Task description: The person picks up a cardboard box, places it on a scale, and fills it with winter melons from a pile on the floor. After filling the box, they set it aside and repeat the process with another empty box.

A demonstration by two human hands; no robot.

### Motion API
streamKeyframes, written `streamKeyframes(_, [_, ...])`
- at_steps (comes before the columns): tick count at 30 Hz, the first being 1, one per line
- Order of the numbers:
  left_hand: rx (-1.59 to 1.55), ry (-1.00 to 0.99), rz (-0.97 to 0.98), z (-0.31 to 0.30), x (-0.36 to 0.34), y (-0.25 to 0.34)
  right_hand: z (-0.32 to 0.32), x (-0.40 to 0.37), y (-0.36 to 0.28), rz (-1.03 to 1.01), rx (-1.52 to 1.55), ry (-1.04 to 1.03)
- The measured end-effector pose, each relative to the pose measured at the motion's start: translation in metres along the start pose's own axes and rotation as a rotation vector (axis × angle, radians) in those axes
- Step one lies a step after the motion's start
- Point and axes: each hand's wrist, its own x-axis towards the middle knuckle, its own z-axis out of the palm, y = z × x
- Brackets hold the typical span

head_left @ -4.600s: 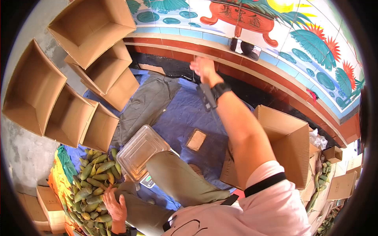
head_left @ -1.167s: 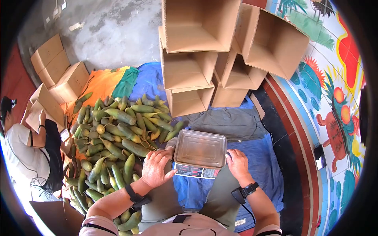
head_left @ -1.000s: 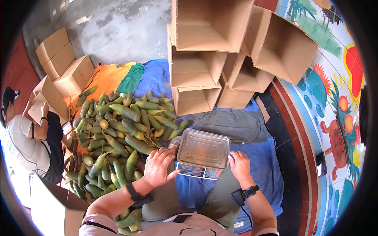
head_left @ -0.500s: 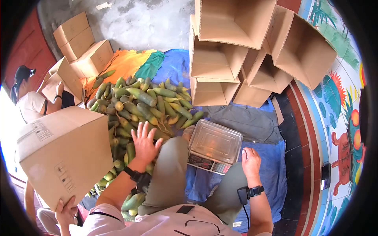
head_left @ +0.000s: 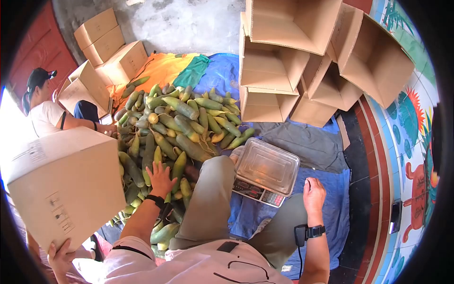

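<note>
A large heap of long green radishes [head_left: 189, 120] with pale, thin root ends lies on the floor sheets before me. My left hand [head_left: 161, 181] is over the near side of the heap, fingers spread, right at several radishes and holding none. To the right of my knee, my right hand [head_left: 314, 195] hovers with its fingers curled in and nothing visible in them. Between my legs and the heap stands a digital scale [head_left: 250, 188], its keypad facing me, with a clear-looking rectangular tray [head_left: 268, 165] on top that bears no radish.
At left, another person's hand [head_left: 61, 258] holds up a closed cardboard box [head_left: 66, 189]. A co-worker [head_left: 47, 111] in a cap reaches toward the heap's far left. Open cardboard boxes [head_left: 269, 66] are stacked at back right, and more boxes [head_left: 123, 61] stand at back left.
My left hand has moved down and left, onto the radishes. The co-worker has reached from a box to the heap. The held box has moved left and lower. My view has shifted slightly.
</note>
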Motion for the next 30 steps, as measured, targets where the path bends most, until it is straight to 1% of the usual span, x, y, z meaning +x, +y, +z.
streamKeyframes(1, [0.001,-0.003,0.005,0.004,-0.001,0.000,-0.001,-0.001,0.001,0.005,-0.003,-0.002])
streamKeyframes(3, [-0.002,-0.078,-0.046,0.012,-0.002,-0.001,-0.001,-0.001,0.001,0.006,-0.024,-0.018])
streamKeyframes(7, [-0.007,-0.143,-0.039,0.020,0.001,0.003,-0.003,-0.002,0.003,0.001,-0.020,-0.013])
streamKeyframes(9, [-0.057,-0.179,-0.050,0.022,0.003,0.006,-0.004,-0.003,0.004,-0.012,-0.017,-0.008])
streamKeyframes(13, [-0.080,-0.187,-0.026,0.009,0.003,0.023,-0.008,-0.005,0.003,0.017,-0.022,-0.020])
streamKeyframes(15, [-0.082,-0.176,-0.017,0.013,0.008,0.026,-0.010,-0.005,0.003,0.017,-0.025,-0.015])
streamKeyframes(18, [-0.143,-0.182,-0.025,0.006,0.012,0.034,-0.011,-0.006,0.005,0.023,0.010,-0.001])
streamKeyframes(20, [-0.298,-0.031,0.030,-0.006,0.014,0.041,-0.010,-0.006,0.005,0.031,-0.001,0.000])
streamKeyframes(21, [-0.304,-0.016,0.043,-0.007,0.018,0.042,-0.009,-0.006,0.005,0.036,-0.007,-0.003])
streamKeyframes(23, [-0.599,0.241,0.207,-0.012,0.030,0.045,-0.007,-0.008,0.007,0.046,-0.002,-0.018])
streamKeyframes(24, [-0.652,0.404,0.255,-0.017,0.032,0.051,-0.007,-0.008,0.008,0.038,0.010,-0.019])
streamKeyframes(27, [-0.832,0.487,0.309,-0.079,0.023,0.077,-0.003,-0.009,0.010,0.023,0.005,-0.002])
streamKeyframes(30, [-0.841,0.605,0.462,-0.126,0.008,0.102,-0.002,-0.009,0.008,0.013,0.005,0.030])
